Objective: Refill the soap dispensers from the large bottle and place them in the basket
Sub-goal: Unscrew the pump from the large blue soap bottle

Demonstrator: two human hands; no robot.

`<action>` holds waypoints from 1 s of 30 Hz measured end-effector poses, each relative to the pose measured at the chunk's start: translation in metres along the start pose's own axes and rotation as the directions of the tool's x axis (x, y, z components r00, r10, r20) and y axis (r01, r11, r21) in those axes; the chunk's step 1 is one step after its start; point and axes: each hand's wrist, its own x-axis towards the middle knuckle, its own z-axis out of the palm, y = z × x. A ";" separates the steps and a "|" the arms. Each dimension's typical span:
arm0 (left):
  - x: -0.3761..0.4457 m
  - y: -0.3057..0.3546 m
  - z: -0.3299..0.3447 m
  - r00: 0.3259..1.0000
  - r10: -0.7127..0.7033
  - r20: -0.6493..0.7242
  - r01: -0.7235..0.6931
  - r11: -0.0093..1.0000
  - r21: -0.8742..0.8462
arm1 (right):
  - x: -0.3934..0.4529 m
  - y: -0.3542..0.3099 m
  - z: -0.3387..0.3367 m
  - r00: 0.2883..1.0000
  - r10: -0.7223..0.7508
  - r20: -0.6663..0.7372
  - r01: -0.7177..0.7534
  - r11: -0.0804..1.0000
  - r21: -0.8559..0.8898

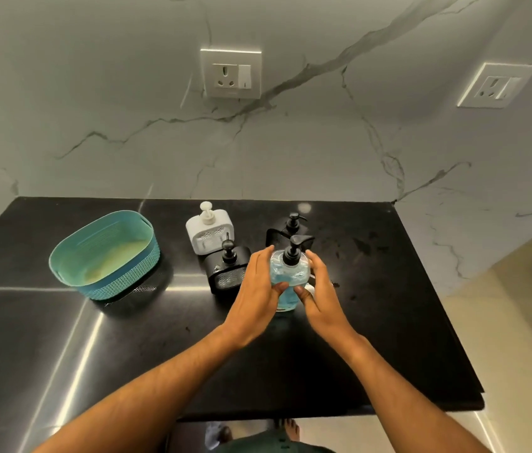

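Observation:
A large clear bottle [287, 276] of blue soap with a black pump stands upright on the black counter [62, 328], in the middle. My left hand [255, 299] holds its left side and my right hand [320, 295] its right side, both thumbs pressed on the front. A black dispenser [228, 269] sits just left of the bottle, a white dispenser [208, 229] behind that, and another black dispenser [286, 228] behind the bottle. The teal basket [72, 246] stands at the left with nothing in it.
A marble wall rises behind the counter with two sockets [231, 73] [497, 86]. The counter's right edge [447, 308] drops to a pale floor. My bare feet show below the front edge.

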 end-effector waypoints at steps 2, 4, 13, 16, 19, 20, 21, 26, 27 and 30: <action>-0.005 -0.005 -0.006 1.000 -0.015 0.001 0.015 1.000 -0.009 | -0.001 -0.002 0.008 1.000 -0.008 0.004 0.008 1.000 -0.001; -0.007 -0.008 -0.010 1.000 -0.022 0.000 0.022 1.000 -0.017 | -0.001 -0.005 0.013 1.000 -0.007 0.004 0.007 1.000 -0.008; -0.002 -0.019 -0.022 0.998 0.028 0.053 -0.025 0.998 -0.057 | 0.000 -0.008 0.007 0.997 -0.003 0.071 0.006 0.999 -0.034; 0.003 -0.018 -0.022 0.998 0.032 0.050 -0.028 0.997 -0.075 | 0.003 -0.017 0.004 0.995 -0.095 0.009 0.095 0.993 -0.075; 0.012 -0.013 -0.025 0.999 0.030 0.025 -0.026 0.991 -0.132 | 0.013 -0.040 -0.001 0.956 -0.266 -0.125 0.247 0.957 -0.151; 0.016 -0.012 -0.026 0.999 0.028 0.021 -0.024 0.989 -0.145 | 0.017 -0.049 -0.002 0.940 -0.310 -0.142 0.285 0.943 -0.172; 0.019 -0.012 -0.028 0.999 0.033 0.024 -0.029 0.988 -0.149 | 0.020 -0.057 -0.004 0.929 -0.341 -0.143 0.312 0.931 -0.189; 0.023 -0.017 -0.032 0.995 0.054 0.081 -0.044 0.992 -0.121 | 0.032 -0.068 -0.009 0.950 -0.271 -0.156 0.232 0.946 -0.228; 0.023 -0.017 -0.030 0.995 0.041 0.087 -0.031 0.993 -0.112 | 0.033 -0.066 -0.009 0.957 -0.239 -0.164 0.198 0.952 -0.232; 0.023 -0.016 -0.028 0.996 0.029 0.083 -0.021 0.995 -0.099 | 0.034 -0.063 -0.003 0.957 -0.202 -0.210 0.142 0.953 -0.269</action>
